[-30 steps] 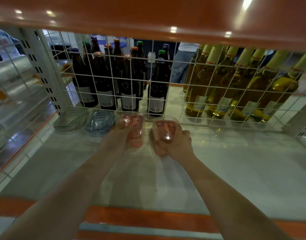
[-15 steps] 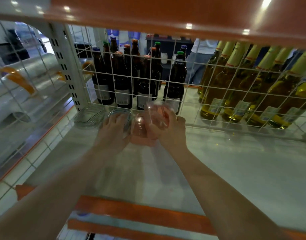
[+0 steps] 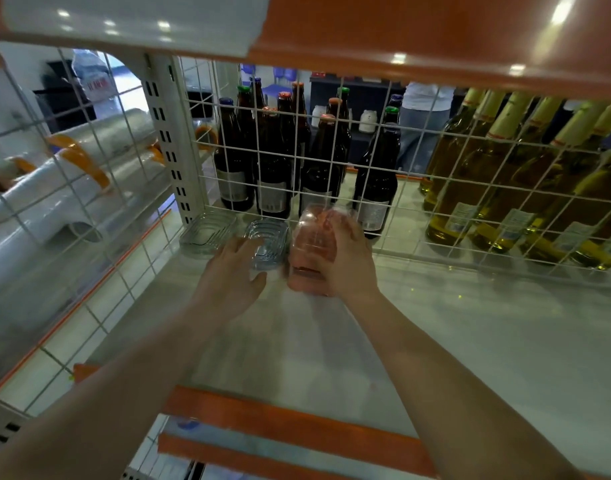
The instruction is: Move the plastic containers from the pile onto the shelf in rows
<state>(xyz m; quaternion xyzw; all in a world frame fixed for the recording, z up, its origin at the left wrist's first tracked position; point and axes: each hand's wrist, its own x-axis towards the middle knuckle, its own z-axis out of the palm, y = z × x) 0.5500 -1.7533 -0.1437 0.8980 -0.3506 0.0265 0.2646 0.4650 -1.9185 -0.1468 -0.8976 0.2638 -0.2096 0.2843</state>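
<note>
From the head camera, both arms reach into a white shelf [image 3: 470,341] backed by a wire grid [image 3: 470,188]. The right hand [image 3: 345,268] curls its fingers around a stack of clear containers [image 3: 316,237], held tilted just above the shelf floor near the grid. The left hand [image 3: 233,271] lies with fingers straight and relaxed, fingertips touching a clear container [image 3: 267,242] set at the back, beside another container [image 3: 207,232] in the corner. Dark bottles [image 3: 272,168] and yellow bottles [image 3: 504,188] stand behind the grid
</note>
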